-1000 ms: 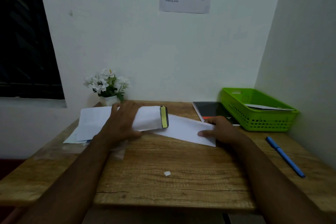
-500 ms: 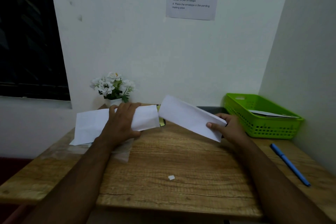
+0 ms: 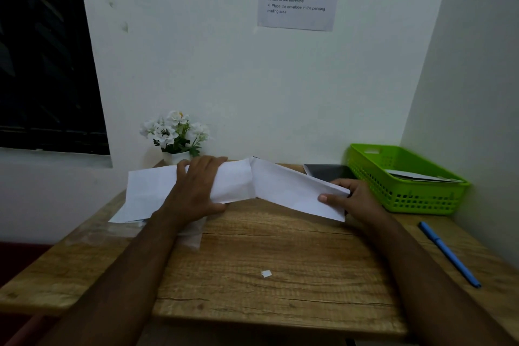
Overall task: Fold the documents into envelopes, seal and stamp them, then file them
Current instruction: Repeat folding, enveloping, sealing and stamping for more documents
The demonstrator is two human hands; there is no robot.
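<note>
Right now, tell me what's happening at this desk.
A person seems to be fitting a folded document into a white envelope. The left hand grips the document, the right hand pinches the envelope's near end, and the two papers meet above the wooden desk. More sheets lie by the left arm. A green basket on the right holds white paper, and a blue pen lies nearby.

We see the folded white document (image 3: 236,183) under our left fingers (image 3: 207,164), its end meeting the tilted white envelope (image 3: 292,191) pinched by our right fingers (image 3: 327,198)
</note>
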